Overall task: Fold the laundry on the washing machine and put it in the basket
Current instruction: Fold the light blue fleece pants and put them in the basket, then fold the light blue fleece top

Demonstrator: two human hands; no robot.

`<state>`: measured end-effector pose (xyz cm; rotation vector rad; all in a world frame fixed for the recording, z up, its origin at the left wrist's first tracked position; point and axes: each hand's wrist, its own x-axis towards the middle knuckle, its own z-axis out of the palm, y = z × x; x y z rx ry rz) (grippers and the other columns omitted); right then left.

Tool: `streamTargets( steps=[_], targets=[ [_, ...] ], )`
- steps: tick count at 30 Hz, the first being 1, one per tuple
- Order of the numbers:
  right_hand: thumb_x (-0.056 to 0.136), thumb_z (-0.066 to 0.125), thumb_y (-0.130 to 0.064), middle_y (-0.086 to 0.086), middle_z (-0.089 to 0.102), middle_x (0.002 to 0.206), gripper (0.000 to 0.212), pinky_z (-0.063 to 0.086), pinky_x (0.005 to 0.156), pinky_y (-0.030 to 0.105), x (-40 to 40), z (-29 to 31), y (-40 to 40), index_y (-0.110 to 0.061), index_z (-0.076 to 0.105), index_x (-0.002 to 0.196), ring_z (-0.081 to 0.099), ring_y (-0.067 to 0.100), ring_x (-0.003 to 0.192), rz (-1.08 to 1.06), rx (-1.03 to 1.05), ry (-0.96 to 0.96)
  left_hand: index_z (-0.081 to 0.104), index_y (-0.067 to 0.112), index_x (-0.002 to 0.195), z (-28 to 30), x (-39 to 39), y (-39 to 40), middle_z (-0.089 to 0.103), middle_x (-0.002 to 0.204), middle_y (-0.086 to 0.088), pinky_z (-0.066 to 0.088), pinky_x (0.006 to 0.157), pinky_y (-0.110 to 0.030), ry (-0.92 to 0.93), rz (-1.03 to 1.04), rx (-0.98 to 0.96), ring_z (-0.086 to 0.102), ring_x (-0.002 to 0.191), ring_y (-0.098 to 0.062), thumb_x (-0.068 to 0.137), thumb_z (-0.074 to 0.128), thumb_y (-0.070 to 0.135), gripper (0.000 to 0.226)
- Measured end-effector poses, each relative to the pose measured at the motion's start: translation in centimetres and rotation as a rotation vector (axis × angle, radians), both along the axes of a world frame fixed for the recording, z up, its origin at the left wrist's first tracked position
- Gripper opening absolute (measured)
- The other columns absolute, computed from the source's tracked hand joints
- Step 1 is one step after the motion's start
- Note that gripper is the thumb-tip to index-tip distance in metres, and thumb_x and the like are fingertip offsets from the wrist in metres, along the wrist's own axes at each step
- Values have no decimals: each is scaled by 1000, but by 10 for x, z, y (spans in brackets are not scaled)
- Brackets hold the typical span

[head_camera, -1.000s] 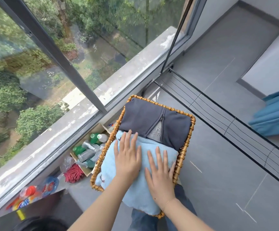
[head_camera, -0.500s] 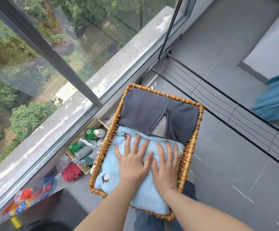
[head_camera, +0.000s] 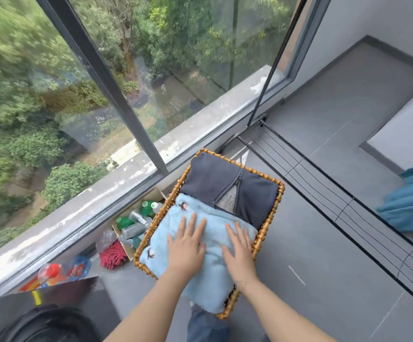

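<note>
Basket point(head_camera: 269, 225) on grey floor point(head_camera: 324, 255), beside window point(head_camera: 151, 82)

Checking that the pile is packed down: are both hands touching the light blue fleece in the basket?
Touching. The head view shows the left hand and right hand lying flat, fingers spread, on the light blue fleece in the wicker basket.

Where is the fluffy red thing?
In the head view, the red fluffy mop head lies on the floor under the window, left of the wicker basket and beside the cardboard box of bottles.
</note>
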<state>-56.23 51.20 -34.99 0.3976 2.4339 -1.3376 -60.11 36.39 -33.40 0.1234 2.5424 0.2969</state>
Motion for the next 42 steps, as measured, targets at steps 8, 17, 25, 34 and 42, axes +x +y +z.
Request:
streamTargets(
  steps=[8,17,25,34,42],
  targets=[
    [91,51,-5,-4,62,105,29,37,73,3,18,89,102,-31,64,93,57,12,101,87,-146,-124,59,18,124,102,48,56,57,132,-3,40,97,-27,-274,347,122,50,121,-21,93,38,18,37],
    [95,52,-19,-4,65,104,19,44,72,13,73,180,224,-24,65,107,61,14,99,252,-18,-72,63,16,120,210,121,145,60,129,-2,39,94,-25,-167,415,232,52,120,-21,93,44,20,33],
    [98,41,-32,-1,68,92,30,47,75,31,168,248,281,-19,67,94,61,22,85,110,54,90,60,20,121,260,193,214,61,120,0,39,85,-18,-30,296,394,55,110,-16,94,45,19,32],
    [95,47,-33,3,70,80,29,48,69,31,312,340,411,-16,68,86,63,23,76,-248,311,291,66,20,115,316,263,369,67,115,-3,47,92,-30,-3,47,654,62,107,-21,92,52,18,27],
    [93,52,-24,-11,71,82,18,53,78,29,412,400,557,-24,69,89,67,9,81,-484,251,467,63,21,105,393,329,540,68,109,-3,47,82,-29,33,-261,750,62,99,-19,94,50,15,19]
  ],
)
